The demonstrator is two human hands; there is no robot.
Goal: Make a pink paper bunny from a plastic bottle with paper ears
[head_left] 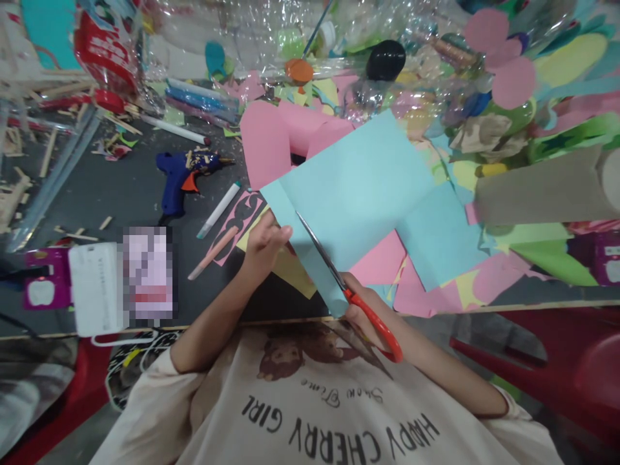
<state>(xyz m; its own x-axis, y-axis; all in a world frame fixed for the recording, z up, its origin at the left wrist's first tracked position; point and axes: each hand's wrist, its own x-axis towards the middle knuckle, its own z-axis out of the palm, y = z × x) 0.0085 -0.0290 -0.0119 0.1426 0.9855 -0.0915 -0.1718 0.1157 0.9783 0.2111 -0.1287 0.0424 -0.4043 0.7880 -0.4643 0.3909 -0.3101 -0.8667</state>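
Observation:
A large light blue paper sheet (pixel 368 187) lies over the table's front edge among other coloured papers. My left hand (pixel 265 242) pinches its left edge, fingers closed on the sheet. My right hand (pixel 363 309) is wrapped round the red handles of a pair of scissors (pixel 339 279). The scissor blades lie across the blue sheet, running up and left along a narrow strip near its left edge.
A blue glue gun (pixel 181 174), a white marker (pixel 219 209) and a pink pencil (pixel 213 253) lie left of the paper. Pink rolled paper (pixel 281 135), clear plastic bottles (pixel 378 84) and coloured scraps crowd the back. A white box (pixel 94 287) sits front left; a red chair (pixel 557 368) stands right.

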